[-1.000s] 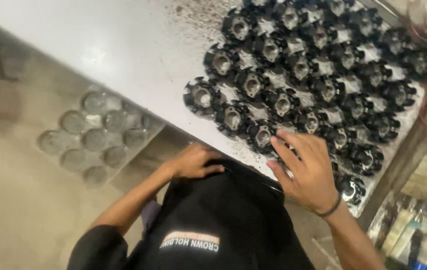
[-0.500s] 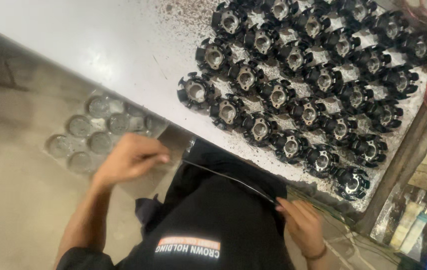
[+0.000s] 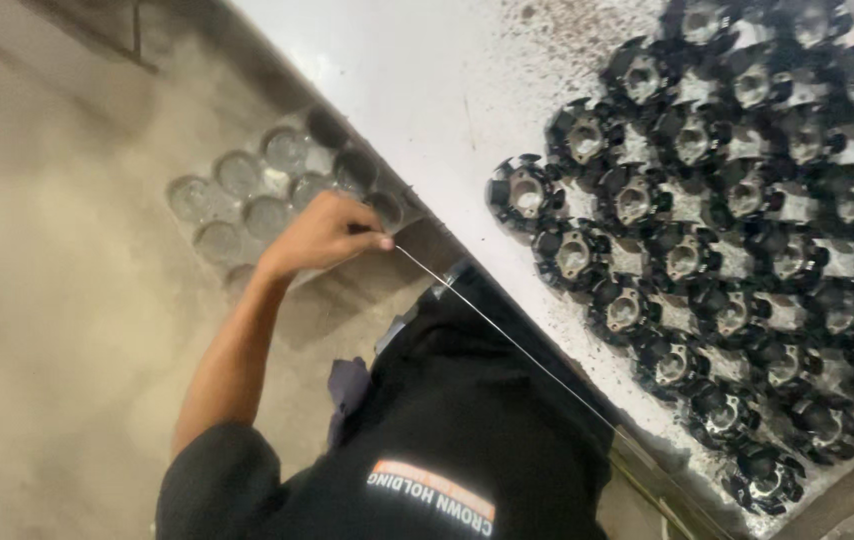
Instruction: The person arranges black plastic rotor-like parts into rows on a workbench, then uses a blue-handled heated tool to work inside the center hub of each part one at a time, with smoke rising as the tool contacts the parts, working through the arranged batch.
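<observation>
- My left hand point(image 3: 322, 235) is out to my left, off the edge of the tabletop point(image 3: 417, 90), over the floor point(image 3: 57, 300).
- Grip of the left hand: thumb and forefinger pressed together, pinching the end of a thin pale wire point(image 3: 497, 330). Other fingers curled in.
- The wire runs taut in a straight line from that pinch down and to the right, across my black shirt point(image 3: 447, 440), and passes out of sight near the lower tabletop edge.
- My right hand is not in the picture; I cannot tell its grip or whether it has the other end of the wire.
- Just beyond my left hand, on the floor and partly tucked under the tabletop edge, lies a clear plastic tray point(image 3: 247, 195) with round pockets. The hand overlaps its near corner in the view; I cannot tell whether they touch.
- On the tabletop to my right: many black round parts point(image 3: 727, 250) with notched rims and pale metal centres, laid flat in close diagonal rows, neighbours touching or nearly so.
- The part nearest the wire-holding hand is the one point(image 3: 522, 192) at the left end of the group; it is well apart from the hand.
- Dark specks and grit point(image 3: 557, 40) are scattered over the white tabletop at the upper side of the group.
- The rest of the tabletop surface, toward the upper left, is plain white.
</observation>
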Tool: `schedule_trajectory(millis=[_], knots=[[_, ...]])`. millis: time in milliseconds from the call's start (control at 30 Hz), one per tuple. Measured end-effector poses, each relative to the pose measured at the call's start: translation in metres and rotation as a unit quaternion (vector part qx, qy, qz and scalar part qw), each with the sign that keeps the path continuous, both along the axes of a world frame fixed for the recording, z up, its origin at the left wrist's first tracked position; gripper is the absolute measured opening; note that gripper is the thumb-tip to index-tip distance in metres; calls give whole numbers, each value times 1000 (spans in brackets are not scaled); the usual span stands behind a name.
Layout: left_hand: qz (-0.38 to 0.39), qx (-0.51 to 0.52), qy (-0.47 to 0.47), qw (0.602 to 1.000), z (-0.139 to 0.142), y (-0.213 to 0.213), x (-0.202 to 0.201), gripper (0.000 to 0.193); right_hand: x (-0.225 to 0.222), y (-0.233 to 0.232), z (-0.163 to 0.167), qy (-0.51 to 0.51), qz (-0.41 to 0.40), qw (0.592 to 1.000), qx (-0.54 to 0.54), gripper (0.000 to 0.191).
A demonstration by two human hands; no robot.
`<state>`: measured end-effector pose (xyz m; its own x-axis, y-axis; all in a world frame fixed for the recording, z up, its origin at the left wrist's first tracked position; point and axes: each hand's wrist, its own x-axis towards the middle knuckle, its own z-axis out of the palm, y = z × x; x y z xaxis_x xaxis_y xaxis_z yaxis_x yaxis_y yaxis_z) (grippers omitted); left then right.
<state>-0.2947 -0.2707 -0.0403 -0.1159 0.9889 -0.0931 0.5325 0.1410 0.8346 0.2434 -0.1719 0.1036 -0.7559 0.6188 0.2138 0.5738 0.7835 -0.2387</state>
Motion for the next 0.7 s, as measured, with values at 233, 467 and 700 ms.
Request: schedule_trajectory(millis=[233,467,700], knots=[[-407,50,-53,910,40,53,127,41,-58,1,15,-19,94,995,-27,18],[-489,26,-148,859,112,87,289,27,-4,-17,46,17,12,993,-115,13],[-598,-96,-167,778,105,88,394,12,77,-94,23,54,-137,957,-249,19]])
